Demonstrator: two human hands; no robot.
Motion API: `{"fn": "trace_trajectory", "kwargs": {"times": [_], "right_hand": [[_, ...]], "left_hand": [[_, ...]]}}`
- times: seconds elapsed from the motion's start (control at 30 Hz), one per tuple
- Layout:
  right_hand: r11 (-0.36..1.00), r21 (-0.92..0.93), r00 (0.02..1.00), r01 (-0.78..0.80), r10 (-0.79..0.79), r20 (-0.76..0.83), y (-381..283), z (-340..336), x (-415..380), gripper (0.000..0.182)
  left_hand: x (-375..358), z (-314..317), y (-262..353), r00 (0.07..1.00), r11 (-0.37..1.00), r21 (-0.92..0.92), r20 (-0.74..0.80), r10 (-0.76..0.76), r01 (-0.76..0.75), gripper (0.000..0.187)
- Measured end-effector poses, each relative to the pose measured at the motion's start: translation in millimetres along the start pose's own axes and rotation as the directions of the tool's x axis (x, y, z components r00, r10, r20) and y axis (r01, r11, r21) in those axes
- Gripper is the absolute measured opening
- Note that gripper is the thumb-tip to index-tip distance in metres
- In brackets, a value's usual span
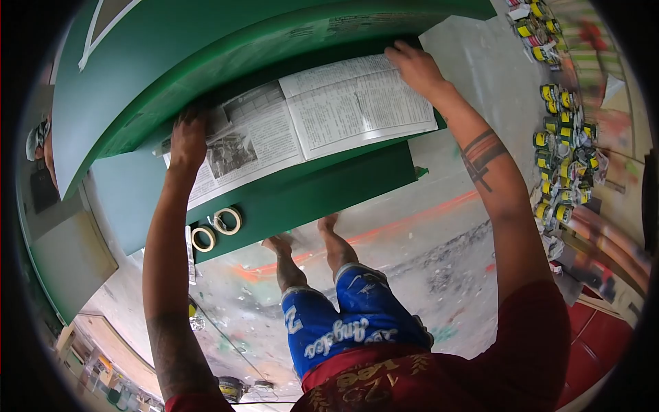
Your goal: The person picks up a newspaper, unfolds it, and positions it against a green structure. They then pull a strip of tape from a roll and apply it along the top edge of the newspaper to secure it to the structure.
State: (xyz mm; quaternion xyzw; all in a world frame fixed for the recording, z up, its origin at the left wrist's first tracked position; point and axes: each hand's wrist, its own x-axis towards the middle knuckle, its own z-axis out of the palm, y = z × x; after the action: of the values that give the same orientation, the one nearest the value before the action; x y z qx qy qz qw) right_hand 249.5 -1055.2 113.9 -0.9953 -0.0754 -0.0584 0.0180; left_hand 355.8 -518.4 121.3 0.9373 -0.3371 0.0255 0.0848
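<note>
An open spread of newspaper [343, 113] lies across a green surface under the overhanging green panel [226, 72]. At the sheet's upper left edge is my left hand [188, 141], its fingers bent onto the paper and partly in shadow. My right hand [416, 67] grips the far right corner, fingers curled over the edge. The fingertips of both hands show only in part. Two rolls of masking tape [228, 220] rest on the lower green board [322, 182], closer to my left arm.
Several paint cans [566, 137] with yellow labels line the right side of the stained floor [384, 226]. A dark can [230, 388] stands at lower left, near a thin cable. Another person's head [41, 141] shows at far left. My bare feet are close to the lower board.
</note>
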Motion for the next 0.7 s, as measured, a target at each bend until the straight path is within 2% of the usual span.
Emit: {"fn": "trace_trajectory", "kwargs": {"times": [0.17,0.27,0.3,0.33,0.37,0.43,0.47,0.5,0.53,0.57,0.6,0.63,0.67,0.7], "right_hand": [[0.995,-0.092,0.997,0.025,-0.018,0.079,-7,-10,7,0.04],[0.99,-0.142,0.988,0.028,-0.006,0.153,-10,-14,16,0.038],[0.987,-0.156,0.98,0.022,0.01,0.199,-8,-14,18,0.038],[0.987,-0.157,0.98,0.023,0.009,0.199,-7,-14,17,0.038],[0.991,-0.133,0.989,0.026,-0.006,0.151,-7,-16,14,0.035],[0.994,-0.109,0.995,0.032,-0.02,0.103,-5,-20,12,0.032],[0.997,-0.077,0.977,-0.007,0.023,0.213,-7,-29,14,0.029],[0.998,-0.05,0.945,-0.047,0.061,0.32,-6,-32,15,0.027],[0.998,-0.05,0.947,-0.044,0.057,0.317,-9,-34,15,0.027],[0.99,0.013,0.955,-0.143,0.134,0.265,-7,-29,11,0.025],[0.968,0.081,0.952,-0.236,0.214,0.22,-9,-26,9,0.025],[0.97,0.08,0.953,-0.23,0.208,0.218,-11,-23,7,0.025],[0.941,0.109,0.937,-0.321,0.3,0.177,-15,-21,4,0.028],[0.902,0.142,0.911,-0.407,0.389,0.139,-21,-21,2,0.032]], "left_hand": [[-3,-6,-1,0.993,0.998,0.051,0.117,0.032,-0.038,0.043],[-5,-19,7,0.989,1.0,0.03,0.149,-0.013,0.009,0.04],[-5,-25,12,0.97,0.996,0.016,0.225,-0.09,0.088,0.037],[-6,-32,18,0.939,0.986,0.01,0.301,-0.163,0.168,0.034],[-10,-32,15,0.94,0.985,0.01,0.299,-0.166,0.17,0.034],[-16,-35,8,0.969,0.976,-0.203,0.245,-0.034,0.085,0.031],[-19,-28,3,0.969,0.975,-0.203,0.245,-0.035,0.087,0.031],[-23,-17,0,0.955,0.892,-0.364,0.218,-0.199,0.269,0.03],[-27,-7,-5,0.908,0.749,-0.514,0.216,-0.359,0.418,0.031],[-28,-3,-4,0.908,0.748,-0.514,0.21,-0.364,0.419,0.031],[-28,0,4,0.9,0.755,-0.501,0.129,-0.417,0.422,0.034],[-28,3,11,0.883,0.76,-0.49,0.045,-0.466,0.427,0.039],[-26,2,23,0.881,0.758,-0.491,0.044,-0.47,0.429,0.039],[-23,2,38,0.846,0.813,-0.278,-0.001,-0.533,0.512,0.047]]}}
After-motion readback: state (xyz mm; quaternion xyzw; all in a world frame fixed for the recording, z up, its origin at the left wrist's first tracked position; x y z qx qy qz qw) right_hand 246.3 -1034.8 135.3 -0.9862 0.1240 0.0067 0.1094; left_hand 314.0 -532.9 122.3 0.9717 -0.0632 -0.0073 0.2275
